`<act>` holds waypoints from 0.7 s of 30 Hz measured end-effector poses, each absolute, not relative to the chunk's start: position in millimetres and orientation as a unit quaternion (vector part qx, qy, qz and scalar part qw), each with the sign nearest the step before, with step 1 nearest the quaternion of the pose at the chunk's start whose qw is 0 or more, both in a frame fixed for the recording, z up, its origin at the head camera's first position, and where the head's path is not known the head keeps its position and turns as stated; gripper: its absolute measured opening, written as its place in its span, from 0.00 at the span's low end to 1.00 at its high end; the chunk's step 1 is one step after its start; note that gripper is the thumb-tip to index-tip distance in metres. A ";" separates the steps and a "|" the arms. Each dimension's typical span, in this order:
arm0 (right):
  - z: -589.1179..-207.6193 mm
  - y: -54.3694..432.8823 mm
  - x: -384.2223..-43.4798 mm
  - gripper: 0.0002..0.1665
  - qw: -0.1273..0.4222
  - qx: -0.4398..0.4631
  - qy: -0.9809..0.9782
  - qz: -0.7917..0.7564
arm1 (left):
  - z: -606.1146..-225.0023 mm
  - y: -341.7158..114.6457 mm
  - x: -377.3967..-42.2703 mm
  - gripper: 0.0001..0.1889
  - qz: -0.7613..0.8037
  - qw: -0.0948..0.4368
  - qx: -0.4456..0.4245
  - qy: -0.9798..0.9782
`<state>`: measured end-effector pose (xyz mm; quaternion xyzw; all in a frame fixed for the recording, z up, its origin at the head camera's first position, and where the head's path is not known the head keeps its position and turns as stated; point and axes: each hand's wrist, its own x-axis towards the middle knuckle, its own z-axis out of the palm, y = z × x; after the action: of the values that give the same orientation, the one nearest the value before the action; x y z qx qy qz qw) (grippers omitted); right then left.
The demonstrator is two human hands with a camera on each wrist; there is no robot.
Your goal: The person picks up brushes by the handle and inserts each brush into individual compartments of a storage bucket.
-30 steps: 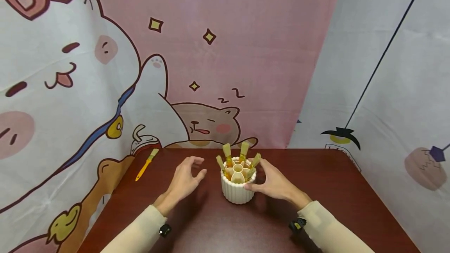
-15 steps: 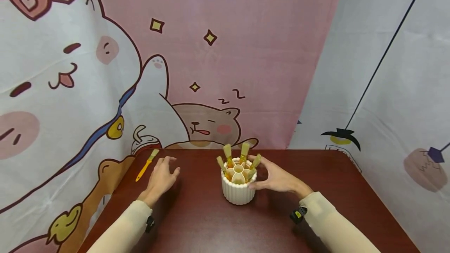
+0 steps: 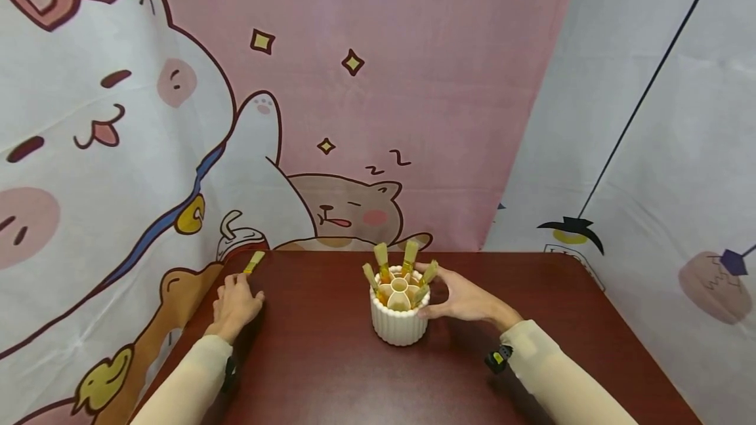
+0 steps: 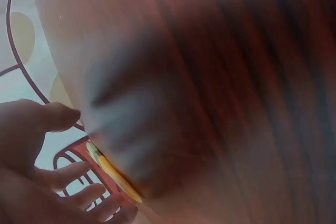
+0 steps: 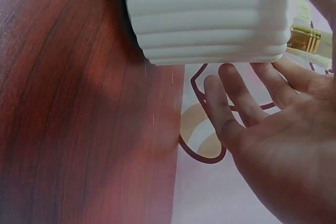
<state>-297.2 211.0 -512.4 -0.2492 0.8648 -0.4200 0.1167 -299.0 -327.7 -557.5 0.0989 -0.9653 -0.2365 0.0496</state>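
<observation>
A white ribbed brush holder (image 3: 399, 325) stands upright right of the table's middle. Several paintbrushes (image 3: 410, 256) are in its outer slots, bristles up, around a round centre slot. My right hand (image 3: 466, 297) holds the holder's right side, thumb on the front rim and fingers round the back; its ribbed wall (image 5: 210, 19) fills the top of the right wrist view. At the far left, my left hand (image 3: 235, 307) hovers over a loose yellow-handled paintbrush (image 3: 254, 261), hiding its handle. In the left wrist view the fingers are loosely bent, apart from the brush (image 4: 119, 179).
The dark red-brown wooden table (image 3: 331, 372) reaches back to a pink cloth backdrop (image 3: 425, 84) with cartoon animals. A pale cloth (image 3: 644, 149) hangs on the right side.
My left hand has moved left from beside the brush holder to above the loose paintbrush. The right hand stays at the holder, which has not visibly moved.
</observation>
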 end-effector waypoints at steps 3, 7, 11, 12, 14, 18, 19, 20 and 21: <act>-513.3 210.6 -296.3 0.69 0.110 -0.248 0.868 -0.415 | -559.7 -333.1 -299.4 0.38 -0.216 0.037 0.097 -0.971; -514.2 210.4 -295.3 0.67 0.098 -0.250 0.872 -0.408 | -560.6 -336.2 -299.3 0.35 -0.199 0.037 0.090 -0.975; -515.6 209.4 -293.6 0.64 0.084 -0.256 0.872 -0.409 | -559.3 -337.5 -297.2 0.29 -0.187 0.053 0.084 -0.977; -516.2 208.9 -293.1 0.62 0.080 -0.259 0.871 -0.409 | -558.8 -337.7 -296.5 0.27 -0.185 0.057 0.083 -0.978; -517.4 207.9 -292.1 0.60 0.072 -0.260 0.870 -0.412 | -557.2 -337.2 -294.7 0.22 -0.181 0.069 0.078 -0.978; -519.0 205.2 -289.8 0.58 0.061 -0.258 0.870 -0.415 | -556.6 -336.3 -292.3 0.14 -0.174 0.095 0.068 -0.978; -519.2 204.4 -289.2 0.58 0.060 -0.255 0.870 -0.417 | -556.7 -336.1 -291.8 0.14 -0.175 0.098 0.066 -0.977; -519.1 203.5 -288.5 0.56 0.059 -0.250 0.871 -0.418 | -556.7 -335.6 -291.2 0.14 -0.177 0.101 0.065 -0.977; -519.4 202.7 -287.7 0.54 0.057 -0.246 0.872 -0.420 | -556.9 -335.4 -290.9 0.14 -0.179 0.103 0.065 -0.976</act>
<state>-287.7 202.7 -519.4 -0.2457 0.8717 -0.4201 0.0575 -290.9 -335.4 -556.9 0.0647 -0.9764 -0.1786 0.1026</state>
